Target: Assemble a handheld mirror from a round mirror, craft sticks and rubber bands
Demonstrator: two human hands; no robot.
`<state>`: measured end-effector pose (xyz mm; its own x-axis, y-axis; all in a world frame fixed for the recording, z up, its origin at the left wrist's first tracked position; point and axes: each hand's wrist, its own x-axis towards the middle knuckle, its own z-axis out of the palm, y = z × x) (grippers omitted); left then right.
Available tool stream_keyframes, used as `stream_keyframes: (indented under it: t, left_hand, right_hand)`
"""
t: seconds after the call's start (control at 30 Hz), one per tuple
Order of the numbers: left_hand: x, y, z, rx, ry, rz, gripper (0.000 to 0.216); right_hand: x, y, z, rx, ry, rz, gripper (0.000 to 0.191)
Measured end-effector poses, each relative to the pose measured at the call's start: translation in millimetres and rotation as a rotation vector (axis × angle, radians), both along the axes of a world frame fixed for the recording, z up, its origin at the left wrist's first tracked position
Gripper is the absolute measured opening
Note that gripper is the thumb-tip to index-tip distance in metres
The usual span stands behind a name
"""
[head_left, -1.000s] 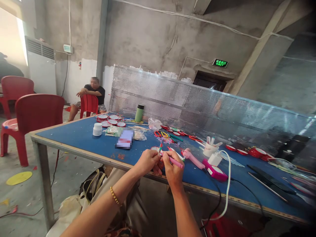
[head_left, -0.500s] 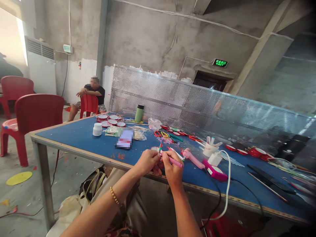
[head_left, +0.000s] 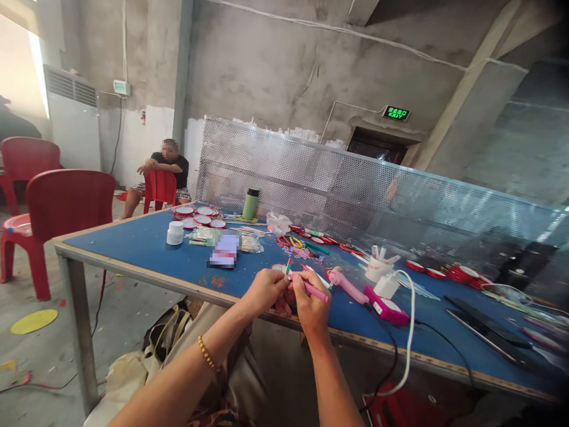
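Both my hands meet just over the near edge of the blue table (head_left: 146, 252). My left hand (head_left: 265, 289) is closed on a thin stick (head_left: 289, 266) with red, white and green parts, whose upper end sticks out above the fingers. In my right hand (head_left: 309, 308) a pink marker (head_left: 319, 293) is gripped like a pen, pointing toward the left hand. Its tip is hidden among the fingers. Behind the hands lies a small round red-rimmed disc (head_left: 278, 267), partly covered. Just right of them is a white pen (head_left: 316, 274).
Right of my hands lie a pink corded tool (head_left: 351, 287), a magenta box (head_left: 386, 306) with cables, and a white cup of markers (head_left: 377, 270). Leftward are a phone (head_left: 225, 250), a white bottle (head_left: 175, 233) and a green tumbler (head_left: 251, 204). A person (head_left: 166, 169) sits beyond.
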<state>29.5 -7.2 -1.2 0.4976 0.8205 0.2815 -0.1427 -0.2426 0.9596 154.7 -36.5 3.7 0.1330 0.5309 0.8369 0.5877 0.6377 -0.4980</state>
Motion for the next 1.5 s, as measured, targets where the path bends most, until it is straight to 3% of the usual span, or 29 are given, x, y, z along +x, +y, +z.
stream_keyframes:
  t: [1.5]
  left_hand:
    - [0.5, -0.6, -0.3, 0.008, 0.025, 0.031, 0.032]
  right_hand:
    - [0.9, 0.8, 1.3, 0.010, -0.051, -0.017, 0.024]
